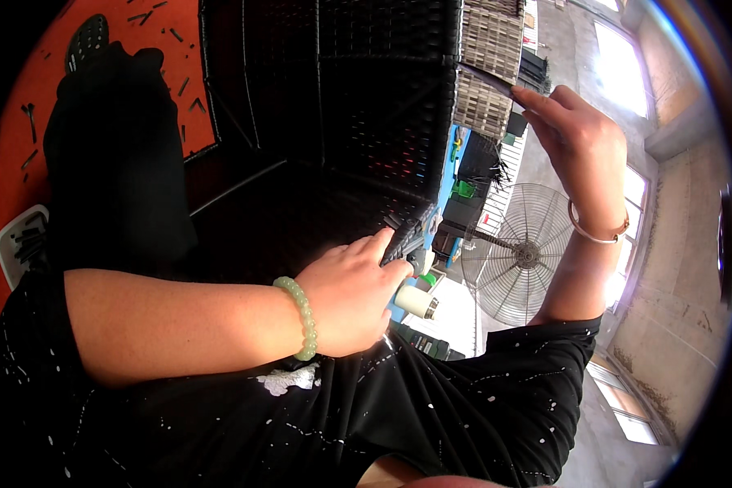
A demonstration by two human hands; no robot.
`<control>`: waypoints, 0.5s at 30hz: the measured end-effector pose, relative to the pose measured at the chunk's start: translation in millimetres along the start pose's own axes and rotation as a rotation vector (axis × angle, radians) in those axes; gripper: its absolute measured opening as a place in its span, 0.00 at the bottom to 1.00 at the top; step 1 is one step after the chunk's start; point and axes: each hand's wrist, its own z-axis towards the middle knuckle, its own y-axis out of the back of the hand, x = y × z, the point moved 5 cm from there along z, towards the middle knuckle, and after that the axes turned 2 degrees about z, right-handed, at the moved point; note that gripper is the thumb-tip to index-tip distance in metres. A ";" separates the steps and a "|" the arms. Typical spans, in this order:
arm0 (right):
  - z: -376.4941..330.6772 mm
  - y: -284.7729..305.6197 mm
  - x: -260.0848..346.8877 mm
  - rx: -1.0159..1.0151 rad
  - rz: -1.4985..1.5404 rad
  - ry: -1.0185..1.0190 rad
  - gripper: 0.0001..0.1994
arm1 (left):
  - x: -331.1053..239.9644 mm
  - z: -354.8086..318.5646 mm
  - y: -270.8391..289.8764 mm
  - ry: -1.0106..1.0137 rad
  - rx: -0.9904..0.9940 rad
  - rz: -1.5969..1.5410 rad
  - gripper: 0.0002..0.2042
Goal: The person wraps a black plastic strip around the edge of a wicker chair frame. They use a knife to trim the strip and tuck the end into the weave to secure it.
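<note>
A large black woven wicker piece [386, 122] with panels and edged corners fills the middle of the head view. My left hand [346, 293], with a pale green bead bracelet above it, grips the wicker's near corner between thumb and forefinger; its other fingers are partly hidden. Up on the right, my right hand [577, 134] is raised beside the piece. It pinches the end of a thin dark strip [490, 79], which runs taut to the wicker's edge. A bangle circles my right wrist.
A red floor covering [138, 89] at left carries scattered dark strip scraps. A white bin [15, 244] holds more scraps. Behind the work are a light woven panel [490, 37], a large caged fan [525, 254], a white cup-like container [415, 302] and a blue-topped table.
</note>
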 end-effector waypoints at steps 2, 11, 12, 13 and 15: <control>1.4 -1.4 2.4 0.003 0.005 0.018 0.08 | 0.0 0.1 0.1 -0.003 0.007 -0.006 0.25; 2.1 7.9 5.6 0.021 -0.073 0.018 0.10 | 2.0 0.0 -1.9 -0.004 -0.014 0.005 0.25; 3.0 7.8 6.0 0.024 -0.077 0.021 0.10 | 1.8 0.0 -2.3 -0.006 -0.015 0.007 0.25; 3.7 7.6 6.0 0.027 -0.081 0.025 0.10 | 1.6 0.1 -2.5 -0.009 -0.016 0.009 0.25; 4.5 7.8 5.3 0.022 -0.085 0.027 0.10 | 1.2 -0.1 -2.3 -0.013 -0.009 0.003 0.25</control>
